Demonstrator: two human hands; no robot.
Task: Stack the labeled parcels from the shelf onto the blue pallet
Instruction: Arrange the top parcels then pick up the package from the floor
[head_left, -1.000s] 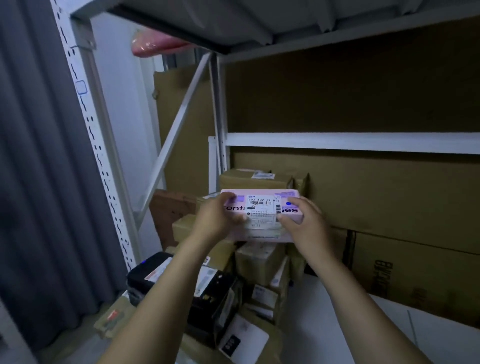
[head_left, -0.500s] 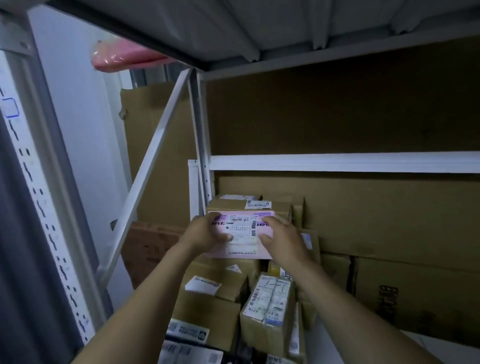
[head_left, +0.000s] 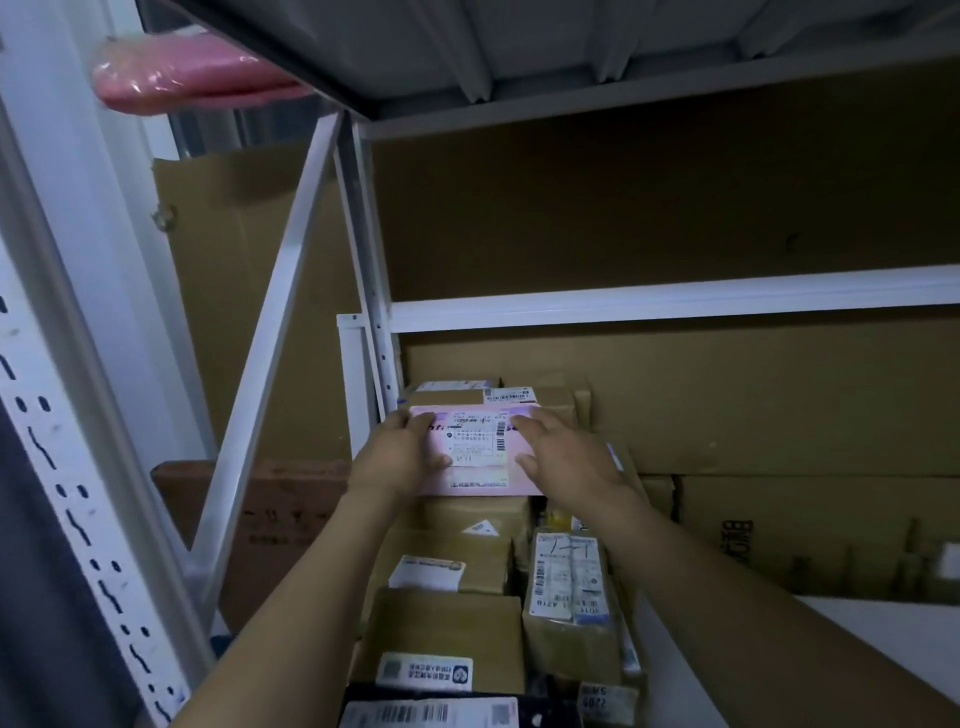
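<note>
The pink parcel was held up with its face to the camera a second ago. Now it lies nearly flat and deeper in, on top of the heap of brown cartons in the back left corner of the shelf, and the view has come closer to it. The left hand holds the parcel's left end, its fingers curled over the far corner and its thumb laid on the white shipping label. The right hand holds the right end the same way, forefinger and thumb spread across the top face; its other fingers are hidden behind the hand. Just behind the parcel sits another brown box with its own label. Below, nearer the camera, a tall taped parcel stands among more labelled cartons. Large cardboard sheets line the back of the shelf, and a pink wrapped bundle rests above at the left.
</note>
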